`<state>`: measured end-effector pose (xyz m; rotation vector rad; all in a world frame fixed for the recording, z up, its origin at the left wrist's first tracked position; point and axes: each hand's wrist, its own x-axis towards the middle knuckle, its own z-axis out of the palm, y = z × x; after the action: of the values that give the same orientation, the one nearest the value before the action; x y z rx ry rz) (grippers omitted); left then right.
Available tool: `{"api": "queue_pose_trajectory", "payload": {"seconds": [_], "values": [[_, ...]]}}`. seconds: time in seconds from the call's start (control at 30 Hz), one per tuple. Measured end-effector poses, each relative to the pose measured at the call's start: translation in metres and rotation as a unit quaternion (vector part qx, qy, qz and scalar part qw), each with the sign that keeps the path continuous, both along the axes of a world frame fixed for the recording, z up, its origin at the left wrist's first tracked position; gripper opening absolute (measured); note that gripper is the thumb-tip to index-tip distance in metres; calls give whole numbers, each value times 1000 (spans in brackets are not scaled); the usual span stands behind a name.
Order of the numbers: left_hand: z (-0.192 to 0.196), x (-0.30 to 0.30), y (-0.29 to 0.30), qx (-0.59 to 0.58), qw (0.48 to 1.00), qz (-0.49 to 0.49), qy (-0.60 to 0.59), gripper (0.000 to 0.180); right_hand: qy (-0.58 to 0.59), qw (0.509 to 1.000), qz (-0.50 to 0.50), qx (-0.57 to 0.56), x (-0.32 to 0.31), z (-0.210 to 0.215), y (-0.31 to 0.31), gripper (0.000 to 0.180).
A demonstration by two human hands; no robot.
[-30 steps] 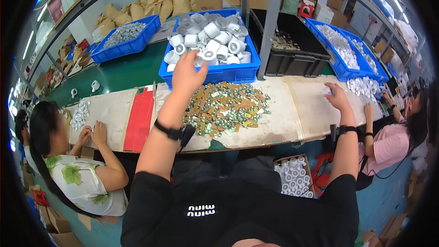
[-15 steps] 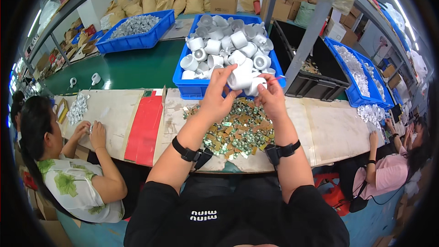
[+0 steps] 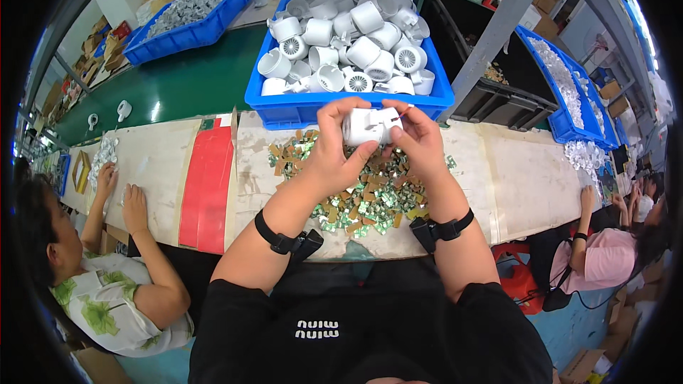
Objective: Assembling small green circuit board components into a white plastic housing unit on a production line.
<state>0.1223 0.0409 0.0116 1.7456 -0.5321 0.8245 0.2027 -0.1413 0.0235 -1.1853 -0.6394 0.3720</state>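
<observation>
Both my hands are together over a heap of small green and tan circuit boards (image 3: 370, 195) on the worktable. Between them is a white plastic housing (image 3: 363, 126), round-bodied, with a narrower section to the right. My left hand (image 3: 336, 148) is closed around the wide left end, thumb underneath. The fingers of my right hand (image 3: 418, 141) grip the narrower end, where a short red wire sticks out. Whether this is one part or two pressed together, I cannot tell. Just beyond, a blue bin (image 3: 348, 108) is piled with similar white housings (image 3: 366, 50).
A grey metal post (image 3: 498, 28) rises beside a black crate (image 3: 512, 96) at right. Red sheeting (image 3: 206, 188) lies on the table to my left. Co-workers sit on either side, one in a leaf-print top (image 3: 107, 306), another in pink (image 3: 605, 256). More blue bins (image 3: 192, 21) stand farther off.
The white housing has turned onto its side, and its two sections sit in line between my hands. The view has tilted down. The left co-worker's hands have moved apart.
</observation>
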Motion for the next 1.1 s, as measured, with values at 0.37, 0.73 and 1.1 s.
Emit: {"api": "queue_pose_trajectory", "payload": {"seconds": [0.37, 0.73, 1.1], "values": [[5, -13, -3, -27, 981, -90, 168, 68, -152, 987, 45, -19, -7, 16, -10, 59], [16, -10, 4, 56, 996, -25, 67, 77, -146, 986, 75, -31, 0, 9, -12, 60], [8, -19, 10, -268, 945, -156, 99, 38, -32, 991, 90, -95, -7, 5, -6, 56]]}}
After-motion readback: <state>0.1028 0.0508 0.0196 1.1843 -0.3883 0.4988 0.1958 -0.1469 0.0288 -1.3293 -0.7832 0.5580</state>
